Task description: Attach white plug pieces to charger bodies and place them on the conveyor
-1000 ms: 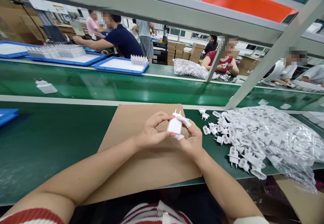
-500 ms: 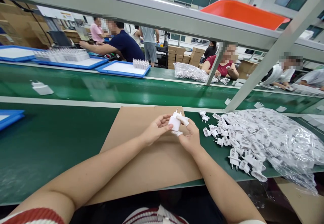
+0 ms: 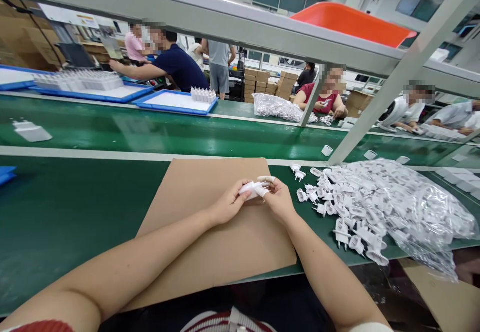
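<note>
Over the sheet of cardboard, I hold a white plug charger lying sideways, its prong end turned to the right. My left hand is closed on its body, thumb in front. With white covers on its fingertips, my right hand pinches the prong end; the fingers partly hide the pins. Right of the cardboard lie loose white plug heads, spilling from a clear plastic bag.
A green conveyor belt runs behind the bench, carrying a white charger at left. Blue-rimmed trays stand beyond it. A slanted metal post rises at right. An orange bin sits on the overhead shelf. Several people work opposite.
The charger has tipped from upright to sideways, prongs now toward my right hand. My right fingers have shifted from its body to the prong end. The charger on the belt appears farther left.
</note>
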Available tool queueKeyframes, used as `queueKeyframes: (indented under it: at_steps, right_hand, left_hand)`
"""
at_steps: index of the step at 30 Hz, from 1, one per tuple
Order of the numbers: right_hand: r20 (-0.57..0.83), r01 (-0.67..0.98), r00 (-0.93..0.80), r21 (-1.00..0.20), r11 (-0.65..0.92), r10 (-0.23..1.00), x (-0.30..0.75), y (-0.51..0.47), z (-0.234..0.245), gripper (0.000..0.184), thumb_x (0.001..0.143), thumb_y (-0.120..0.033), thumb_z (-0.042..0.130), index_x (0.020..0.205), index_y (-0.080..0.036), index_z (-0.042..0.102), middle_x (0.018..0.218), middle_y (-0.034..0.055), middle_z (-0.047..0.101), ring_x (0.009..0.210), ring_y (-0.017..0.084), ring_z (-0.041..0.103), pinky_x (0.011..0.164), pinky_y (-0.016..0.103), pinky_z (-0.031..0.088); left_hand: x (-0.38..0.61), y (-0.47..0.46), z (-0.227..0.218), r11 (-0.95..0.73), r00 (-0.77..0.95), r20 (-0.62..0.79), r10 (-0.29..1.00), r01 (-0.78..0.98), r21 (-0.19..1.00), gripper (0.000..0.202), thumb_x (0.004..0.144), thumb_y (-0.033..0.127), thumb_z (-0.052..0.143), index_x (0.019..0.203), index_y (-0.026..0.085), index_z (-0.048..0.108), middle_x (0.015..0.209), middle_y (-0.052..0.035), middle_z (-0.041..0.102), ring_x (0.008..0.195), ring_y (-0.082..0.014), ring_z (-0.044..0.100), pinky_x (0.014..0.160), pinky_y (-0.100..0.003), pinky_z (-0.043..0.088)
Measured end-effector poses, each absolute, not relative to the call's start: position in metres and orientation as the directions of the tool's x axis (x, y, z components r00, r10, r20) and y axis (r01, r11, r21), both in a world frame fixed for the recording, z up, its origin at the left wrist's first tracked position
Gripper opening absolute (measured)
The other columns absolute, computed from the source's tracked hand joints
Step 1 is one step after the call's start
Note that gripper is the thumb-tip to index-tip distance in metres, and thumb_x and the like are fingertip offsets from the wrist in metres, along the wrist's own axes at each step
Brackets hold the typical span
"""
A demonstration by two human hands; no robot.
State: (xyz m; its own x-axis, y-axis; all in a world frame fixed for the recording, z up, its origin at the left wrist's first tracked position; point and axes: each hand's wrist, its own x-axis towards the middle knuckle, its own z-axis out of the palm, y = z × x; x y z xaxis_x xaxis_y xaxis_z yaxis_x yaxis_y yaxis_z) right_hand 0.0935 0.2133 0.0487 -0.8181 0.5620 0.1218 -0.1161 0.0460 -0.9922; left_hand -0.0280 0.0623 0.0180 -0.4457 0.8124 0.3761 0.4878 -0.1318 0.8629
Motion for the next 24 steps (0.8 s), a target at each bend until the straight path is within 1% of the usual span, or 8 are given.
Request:
queueKeyframes:
  at_steps: [2, 4, 11, 15, 20, 24]
  right_hand:
    - [0.101, -0.103, -0.843, -0.994, 0.026, 0.528, 0.0943, 0.2147, 0.0492, 0.039, 0.065, -0.041, 0.087, 0.096, -0.02, 0.076, 0.089, 0.0046, 0.077, 0.077, 0.019, 0.068, 0.067, 0.03, 0.055]
    - [0.092, -0.102, -0.852, -0.995, 0.008, 0.515, 0.0947, 0.2148, 0.0489, 0.036, 0.064, -0.041, 0.088, 0.093, -0.021, 0.078, 0.09, 0.0049, 0.078, 0.079, 0.02, 0.069, 0.071, 0.031, 0.056]
    - [0.086, -0.087, -0.853, -0.996, 0.022, 0.515, 0.0936, 0.2148, 0.0473, 0.038, 0.062, -0.039, 0.09, 0.094, -0.021, 0.081, 0.09, 0.0046, 0.078, 0.078, 0.018, 0.068, 0.07, 0.029, 0.054]
    - [0.098, -0.093, -0.855, -0.995, 0.036, 0.509, 0.0945, 0.2144, 0.0476, 0.038, 0.066, -0.04, 0.089, 0.097, -0.021, 0.081, 0.092, 0.005, 0.079, 0.078, 0.018, 0.068, 0.069, 0.029, 0.054]
    - [0.102, -0.099, -0.86, -0.995, 0.033, 0.5, 0.0943, 0.2163, 0.0445, 0.035, 0.067, -0.038, 0.087, 0.097, -0.022, 0.081, 0.093, 0.0052, 0.079, 0.078, 0.019, 0.07, 0.071, 0.031, 0.056]
    - [0.094, -0.07, -0.866, -0.995, 0.068, 0.491, 0.0954, 0.2166, 0.0435, 0.032, 0.066, -0.034, 0.085, 0.096, -0.022, 0.083, 0.089, 0.0043, 0.079, 0.077, 0.021, 0.071, 0.073, 0.033, 0.057]
  left_hand:
    - [-0.0276, 0.0618, 0.0177, -0.126, -0.436, 0.386, 0.813, 0.516, 0.847, 0.037, 0.105, 0.045, 0.047, 0.132, 0.021, 0.057, 0.127, -0.0105, 0.067, 0.114, -0.0252, 0.063, 0.104, -0.042, 0.053]
    - [-0.0279, 0.0617, 0.0176, -0.118, -0.441, 0.383, 0.811, 0.519, 0.847, 0.038, 0.105, 0.044, 0.047, 0.133, 0.021, 0.056, 0.13, -0.011, 0.067, 0.116, -0.0254, 0.063, 0.104, -0.041, 0.053]
    - [-0.0294, 0.0601, 0.0172, -0.106, -0.427, 0.38, 0.821, 0.539, 0.836, 0.04, 0.105, 0.042, 0.047, 0.138, 0.02, 0.053, 0.133, -0.0124, 0.064, 0.119, -0.0263, 0.062, 0.108, -0.043, 0.05]
    - [-0.0292, 0.0598, 0.0183, -0.114, -0.432, 0.387, 0.814, 0.535, 0.837, 0.039, 0.104, 0.041, 0.047, 0.136, 0.02, 0.054, 0.132, -0.0122, 0.065, 0.117, -0.0265, 0.062, 0.107, -0.044, 0.051]
    - [-0.0295, 0.0591, 0.0177, -0.121, -0.414, 0.388, 0.823, 0.541, 0.832, 0.039, 0.105, 0.041, 0.046, 0.137, 0.02, 0.052, 0.133, -0.013, 0.064, 0.118, -0.0265, 0.062, 0.108, -0.044, 0.051]
    - [-0.0301, 0.0581, 0.0126, -0.137, -0.384, 0.422, 0.821, 0.585, 0.8, 0.041, 0.106, 0.041, 0.045, 0.142, 0.021, 0.05, 0.137, -0.0142, 0.062, 0.123, -0.028, 0.061, 0.11, -0.046, 0.05]
